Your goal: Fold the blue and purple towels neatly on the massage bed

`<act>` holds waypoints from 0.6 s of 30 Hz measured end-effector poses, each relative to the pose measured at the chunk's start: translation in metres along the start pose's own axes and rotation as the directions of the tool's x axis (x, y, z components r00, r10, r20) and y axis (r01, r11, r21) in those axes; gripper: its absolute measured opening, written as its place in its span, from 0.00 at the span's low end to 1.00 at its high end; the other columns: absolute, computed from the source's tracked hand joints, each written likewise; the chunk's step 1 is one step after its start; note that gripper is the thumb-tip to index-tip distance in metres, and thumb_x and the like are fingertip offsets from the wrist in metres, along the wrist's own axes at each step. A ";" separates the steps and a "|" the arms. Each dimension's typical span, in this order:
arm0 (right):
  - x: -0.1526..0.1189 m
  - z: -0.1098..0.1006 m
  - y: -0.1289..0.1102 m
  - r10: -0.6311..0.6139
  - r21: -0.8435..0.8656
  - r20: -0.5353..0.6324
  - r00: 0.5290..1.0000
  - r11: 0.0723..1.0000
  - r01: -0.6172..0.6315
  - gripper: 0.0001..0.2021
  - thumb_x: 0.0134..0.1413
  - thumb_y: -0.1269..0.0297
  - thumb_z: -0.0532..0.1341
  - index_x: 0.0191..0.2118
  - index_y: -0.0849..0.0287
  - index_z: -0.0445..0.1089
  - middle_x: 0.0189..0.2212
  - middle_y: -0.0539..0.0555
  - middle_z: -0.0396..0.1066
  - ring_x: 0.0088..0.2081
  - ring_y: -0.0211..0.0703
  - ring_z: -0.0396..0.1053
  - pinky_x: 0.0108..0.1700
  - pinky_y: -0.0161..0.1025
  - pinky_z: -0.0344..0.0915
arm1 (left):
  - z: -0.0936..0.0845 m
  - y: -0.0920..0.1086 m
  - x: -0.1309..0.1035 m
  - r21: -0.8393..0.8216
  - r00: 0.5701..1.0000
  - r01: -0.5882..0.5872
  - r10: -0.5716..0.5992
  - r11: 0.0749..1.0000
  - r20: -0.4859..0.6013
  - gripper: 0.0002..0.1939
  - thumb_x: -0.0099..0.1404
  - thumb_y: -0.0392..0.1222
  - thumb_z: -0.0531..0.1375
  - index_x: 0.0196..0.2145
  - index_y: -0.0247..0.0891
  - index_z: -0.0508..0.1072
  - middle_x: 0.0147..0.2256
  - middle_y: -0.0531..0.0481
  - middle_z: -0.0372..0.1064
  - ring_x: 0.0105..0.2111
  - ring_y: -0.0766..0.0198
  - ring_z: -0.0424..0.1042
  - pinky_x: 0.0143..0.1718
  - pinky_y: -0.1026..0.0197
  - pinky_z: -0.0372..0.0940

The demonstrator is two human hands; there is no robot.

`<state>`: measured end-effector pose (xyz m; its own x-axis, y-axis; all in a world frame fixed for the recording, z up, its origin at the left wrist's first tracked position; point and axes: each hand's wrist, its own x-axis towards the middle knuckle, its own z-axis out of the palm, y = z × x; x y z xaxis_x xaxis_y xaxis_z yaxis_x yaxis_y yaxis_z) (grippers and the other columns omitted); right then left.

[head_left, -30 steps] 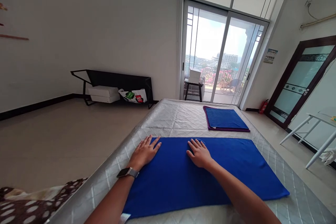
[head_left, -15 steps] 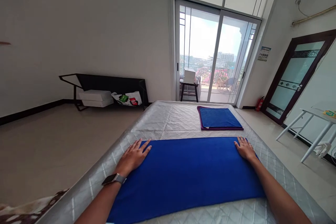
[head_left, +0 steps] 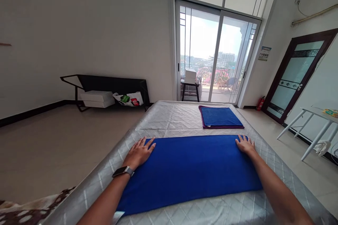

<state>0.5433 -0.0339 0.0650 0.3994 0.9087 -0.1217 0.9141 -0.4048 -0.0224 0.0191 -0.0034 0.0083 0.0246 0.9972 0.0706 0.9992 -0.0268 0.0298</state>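
Note:
A blue cloth, like a towel, lies spread in a wide strip across the mattress. My left hand rests flat on its far left corner, fingers spread. On the far right corner lies my right hand, also flat with fingers apart. A small white tag sticks out at the near left corner, beside my left forearm. Farther back on the mattress sits a folded stack of blue and purple cloths. Neither hand grips anything.
At the left wall a black metal frame holds white boxes and a printed bag. Sliding glass doors stand beyond the mattress. To the right are a white table and a fire extinguisher. A brown patterned fabric lies lower left.
The near edge of the blue cloth and both hands sit slightly higher in view. More of the white tag shows at the near left corner. Both hands stay flat on the cloth.

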 end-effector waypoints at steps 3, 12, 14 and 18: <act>-0.014 -0.006 -0.039 -0.062 -0.028 -0.100 0.993 0.998 0.059 0.29 0.66 0.61 0.42 0.70 0.60 0.50 0.71 0.60 0.43 0.71 0.55 0.38 0.68 0.59 0.36 | -0.003 0.003 -0.001 -0.016 1.000 0.024 -0.023 1.000 0.017 0.32 0.72 0.55 0.41 0.69 0.41 0.52 0.69 0.36 0.48 0.68 0.46 0.48 0.66 0.42 0.45; -0.100 0.032 -0.228 -0.750 0.170 -0.078 0.657 0.639 0.750 0.30 0.68 0.48 0.42 0.70 0.54 0.49 0.71 0.52 0.46 0.71 0.45 0.39 0.70 0.48 0.36 | 0.003 0.001 0.002 -0.062 0.999 0.039 -0.038 0.997 0.012 0.32 0.72 0.56 0.42 0.69 0.43 0.52 0.69 0.40 0.47 0.68 0.46 0.48 0.66 0.43 0.44; -0.103 0.041 -0.238 -0.756 0.197 -0.059 0.652 0.632 0.750 0.31 0.68 0.47 0.41 0.71 0.54 0.47 0.71 0.53 0.44 0.71 0.45 0.37 0.70 0.50 0.35 | 0.006 -0.001 0.004 -0.049 0.999 0.033 -0.033 0.998 0.001 0.32 0.72 0.56 0.42 0.69 0.43 0.53 0.69 0.39 0.48 0.68 0.46 0.49 0.66 0.43 0.45; -0.078 0.042 -0.201 -0.670 0.173 -0.027 0.742 0.728 0.663 0.32 0.68 0.46 0.39 0.71 0.52 0.44 0.71 0.51 0.41 0.72 0.44 0.34 0.70 0.49 0.33 | 0.010 -0.006 0.005 -0.026 0.999 0.007 -0.008 1.000 -0.038 0.31 0.72 0.55 0.43 0.68 0.44 0.53 0.68 0.39 0.50 0.68 0.47 0.50 0.65 0.42 0.47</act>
<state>0.3256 -0.0277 0.0374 -0.3140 0.9482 -0.0485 0.9184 0.2904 -0.2688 0.0137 0.0024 -0.0019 0.0153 0.9941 0.1078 0.9982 -0.0215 0.0562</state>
